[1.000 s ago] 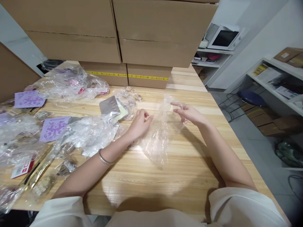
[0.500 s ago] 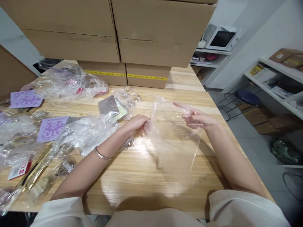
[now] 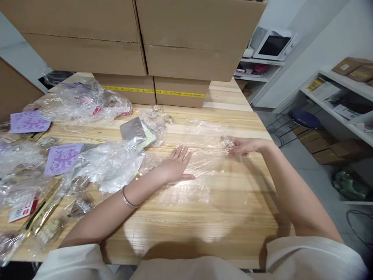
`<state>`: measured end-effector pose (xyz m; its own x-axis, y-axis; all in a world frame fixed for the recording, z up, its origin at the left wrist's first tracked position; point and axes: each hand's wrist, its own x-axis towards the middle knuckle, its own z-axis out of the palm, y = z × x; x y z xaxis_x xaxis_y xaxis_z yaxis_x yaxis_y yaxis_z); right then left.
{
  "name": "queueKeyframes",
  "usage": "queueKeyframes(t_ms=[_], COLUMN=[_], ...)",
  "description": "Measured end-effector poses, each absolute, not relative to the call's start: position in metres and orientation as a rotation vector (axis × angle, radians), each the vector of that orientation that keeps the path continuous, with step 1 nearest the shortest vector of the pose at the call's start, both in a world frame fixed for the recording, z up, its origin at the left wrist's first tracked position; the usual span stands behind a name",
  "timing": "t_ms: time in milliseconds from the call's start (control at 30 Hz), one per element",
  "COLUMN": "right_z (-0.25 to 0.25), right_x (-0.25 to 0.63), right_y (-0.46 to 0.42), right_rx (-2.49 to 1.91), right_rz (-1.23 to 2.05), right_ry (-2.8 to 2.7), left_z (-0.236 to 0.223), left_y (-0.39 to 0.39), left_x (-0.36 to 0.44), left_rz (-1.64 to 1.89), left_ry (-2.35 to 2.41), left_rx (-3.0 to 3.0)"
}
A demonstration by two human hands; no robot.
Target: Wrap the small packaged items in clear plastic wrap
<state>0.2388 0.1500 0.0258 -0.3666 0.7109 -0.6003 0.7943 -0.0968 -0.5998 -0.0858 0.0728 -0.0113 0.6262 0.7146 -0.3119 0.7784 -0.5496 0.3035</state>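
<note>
Near the table's (image 3: 233,245) right edge, right hand (image 3: 240,146) seemingly pinches clear film (image 3: 204,155); left hand (image 3: 176,167) presses it, fingers spread.

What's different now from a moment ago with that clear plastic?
The clear, crinkly plastic sheet has come down from between the hands onto the pale wooden table. The left hand let go its pinch and spread flat on it; the right hand still holds a bunched part. The brown cardboard boxes stayed put.

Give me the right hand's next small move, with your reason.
Probably ease the bare right hand outward, drawing the clear, wrinkled plastic film flatter: it bunches at those fingers, while the spread, bare left hand lies across its left side.
</note>
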Motion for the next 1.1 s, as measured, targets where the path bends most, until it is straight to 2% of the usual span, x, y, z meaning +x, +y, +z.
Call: queueKeyframes(t_ms=[100, 167, 233, 333, 433, 600, 867, 967, 1100], right_z=[0.027, 0.025, 0.019, -0.002, -0.028, -0.047, -0.047, -0.048, -0.048], right_x=[0.234, 0.218, 0.195, 0.162, 0.144, 0.143, 0.144, 0.144, 0.144], right_y=[0.144, 0.133, 0.121, 0.106, 0.097, 0.093, 0.093, 0.094, 0.094], right_rx=[2.218, 2.337, 2.236, 1.731, 1.412, 1.473, 1.475, 1.475, 1.476], right_rz=[-0.549, 0.042, 0.293, 0.087, -0.191, -0.234, -0.241, -0.239, -0.240], right_ry=[1.899, 1.932, 2.231, 2.764, 2.859, 2.838, 2.855, 2.865, 2.868], left_z=[-0.016, -0.017, -0.016, -0.008, 0.005, 0.009, -0.002, 0.005, 0.002], left_y=[0.067, 0.063, 0.060, 0.060, 0.069, 0.107, 0.142, 0.156, 0.187], left_x=[-0.080, -0.075, -0.071, -0.074, -0.085, -0.109, -0.145, -0.148, -0.134], left_rz=[-0.262, -0.278, -0.313, -0.368, -0.212, 0.225, -0.068, 0.069, 0.125], left_ry=[1.316, 1.378, 1.414, 1.411, 1.340, 1.734, 2.492, 2.504, 2.214], left_rx=[2.428, 2.422, 2.417, 2.414, 2.476, 2.432, 2.125, 2.228, 2.429])
